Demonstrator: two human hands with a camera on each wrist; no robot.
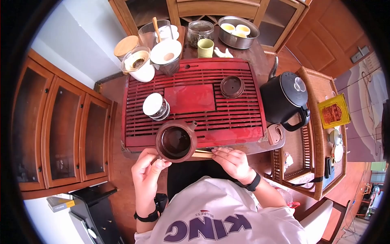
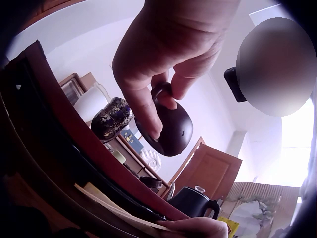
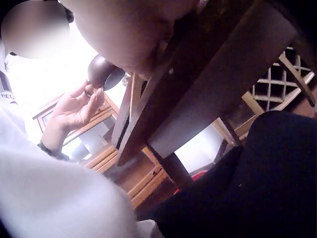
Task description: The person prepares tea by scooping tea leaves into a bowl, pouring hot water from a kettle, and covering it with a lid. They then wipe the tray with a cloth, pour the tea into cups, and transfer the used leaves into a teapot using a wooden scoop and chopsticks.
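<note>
My left hand (image 1: 149,164) grips the handle of a brown clay teapot (image 1: 191,142), holding it over the front edge of the red slatted tea tray (image 1: 239,137). The pot has no lid on, and dark liquid shows inside. In the left wrist view, thumb and fingers curl about the handle of the teapot (image 2: 174,131). My right hand (image 1: 232,162) is at the tray's front edge, its fingers pinching the end of pale wooden tongs (image 1: 202,154). The teapot's round lid (image 1: 232,86) lies on the tray's right side. A patterned cup (image 1: 161,112) with a white round top stands on the left.
A black kettle (image 1: 283,99) stands right of the tray, with a small pinkish clay piece (image 1: 276,134) nearby. Behind are a coffee dripper (image 1: 138,63), a glass jar (image 1: 200,32), a green cup (image 1: 205,48) and a metal bowl of cups (image 1: 248,42). A wicker shelf (image 1: 321,77) is at right.
</note>
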